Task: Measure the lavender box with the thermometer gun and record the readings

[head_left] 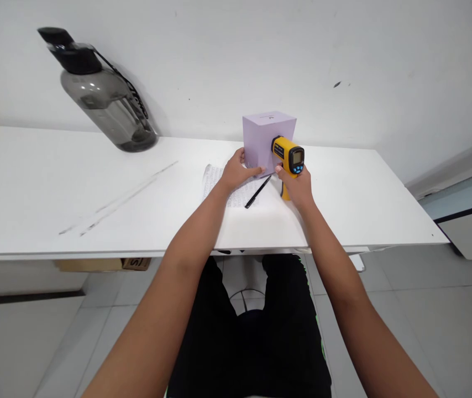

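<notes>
My left hand (237, 171) is closed on the lower left part of a light purple box (258, 141), its thumb lying along the front face. The box is upright over the far end of a written sheet of paper (240, 193). In my right hand (301, 187) is a yellow and black infrared thermometer (286, 150), gripped by its handle. Its nose points at the front of the box, and its small screen faces me; whether the nose touches the box I cannot tell. A black pen (257, 192) lies across the paper, between my two hands.
A grey see-through water bottle (111, 105) with a black lid stands at the back left, against the white wall (203, 61). The white table (352, 204) has its front edge just before my lap. Below on the left, a cardboard box (95, 265) shows.
</notes>
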### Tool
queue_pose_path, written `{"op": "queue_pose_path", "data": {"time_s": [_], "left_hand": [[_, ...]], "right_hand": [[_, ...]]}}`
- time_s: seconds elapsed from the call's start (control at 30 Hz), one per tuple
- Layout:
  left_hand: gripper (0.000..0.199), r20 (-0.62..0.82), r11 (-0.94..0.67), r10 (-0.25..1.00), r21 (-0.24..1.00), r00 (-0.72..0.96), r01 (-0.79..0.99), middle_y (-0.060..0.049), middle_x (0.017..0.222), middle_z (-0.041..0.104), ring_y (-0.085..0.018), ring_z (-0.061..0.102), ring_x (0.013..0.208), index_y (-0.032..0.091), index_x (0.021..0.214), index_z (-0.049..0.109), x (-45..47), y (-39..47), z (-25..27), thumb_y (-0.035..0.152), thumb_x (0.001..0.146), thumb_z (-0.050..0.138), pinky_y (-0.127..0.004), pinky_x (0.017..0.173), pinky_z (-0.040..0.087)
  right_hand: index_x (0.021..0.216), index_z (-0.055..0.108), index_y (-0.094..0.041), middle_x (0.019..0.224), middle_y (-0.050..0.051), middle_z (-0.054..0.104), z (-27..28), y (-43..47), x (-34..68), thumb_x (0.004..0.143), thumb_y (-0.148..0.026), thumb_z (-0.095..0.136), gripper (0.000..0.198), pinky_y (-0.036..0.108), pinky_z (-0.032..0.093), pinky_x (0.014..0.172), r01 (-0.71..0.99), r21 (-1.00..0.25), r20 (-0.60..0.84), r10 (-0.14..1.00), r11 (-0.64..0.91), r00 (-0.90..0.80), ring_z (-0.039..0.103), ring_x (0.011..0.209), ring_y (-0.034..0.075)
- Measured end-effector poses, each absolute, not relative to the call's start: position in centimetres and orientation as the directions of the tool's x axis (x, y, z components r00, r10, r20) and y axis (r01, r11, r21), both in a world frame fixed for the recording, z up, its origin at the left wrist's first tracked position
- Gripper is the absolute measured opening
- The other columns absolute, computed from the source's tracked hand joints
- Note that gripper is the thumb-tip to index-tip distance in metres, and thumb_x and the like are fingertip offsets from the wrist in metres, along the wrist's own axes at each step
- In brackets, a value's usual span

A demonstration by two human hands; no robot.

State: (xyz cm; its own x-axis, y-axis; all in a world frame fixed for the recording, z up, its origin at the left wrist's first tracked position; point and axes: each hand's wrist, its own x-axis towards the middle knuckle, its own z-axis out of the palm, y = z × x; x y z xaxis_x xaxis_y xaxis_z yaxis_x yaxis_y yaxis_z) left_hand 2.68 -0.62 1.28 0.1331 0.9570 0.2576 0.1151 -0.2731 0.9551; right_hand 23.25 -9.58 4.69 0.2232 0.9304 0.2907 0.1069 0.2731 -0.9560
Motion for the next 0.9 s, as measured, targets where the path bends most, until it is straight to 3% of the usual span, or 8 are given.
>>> {"op": "queue_pose_path", "data": {"time_s": [0.73,0.9], "left_hand": [[0.104,0.257,-0.280,0.952,0.951,0.167,0.130,-0.018,0.161,0.074,-0.042,0.069,0.153,0.024,0.151,0.068,2.5,-0.9,1.9,0.055,0.060,0.108,-0.056,0.130,0.057],[0.101,0.283,-0.308,0.941,0.943,0.183,0.126,-0.017,0.160,0.075,-0.042,0.069,0.153,0.025,0.151,0.069,2.5,-0.8,1.7,0.058,0.063,0.107,-0.055,0.129,0.057]], "right_hand": [[0.131,0.066,-0.030,0.114,0.006,0.077,3.9,-9.3,23.6,0.084,-0.063,0.095,0.064,0.063,0.065,0.115,0.154,-0.930,0.360,0.911,0.333,0.203,0.076,0.115,0.030],[0.141,0.065,-0.030,0.126,0.010,0.080,3.5,-9.0,23.8,0.087,-0.064,0.093,0.069,0.063,0.063,0.119,0.184,-0.914,0.397,0.895,0.363,0.204,0.077,0.127,0.033]]}}
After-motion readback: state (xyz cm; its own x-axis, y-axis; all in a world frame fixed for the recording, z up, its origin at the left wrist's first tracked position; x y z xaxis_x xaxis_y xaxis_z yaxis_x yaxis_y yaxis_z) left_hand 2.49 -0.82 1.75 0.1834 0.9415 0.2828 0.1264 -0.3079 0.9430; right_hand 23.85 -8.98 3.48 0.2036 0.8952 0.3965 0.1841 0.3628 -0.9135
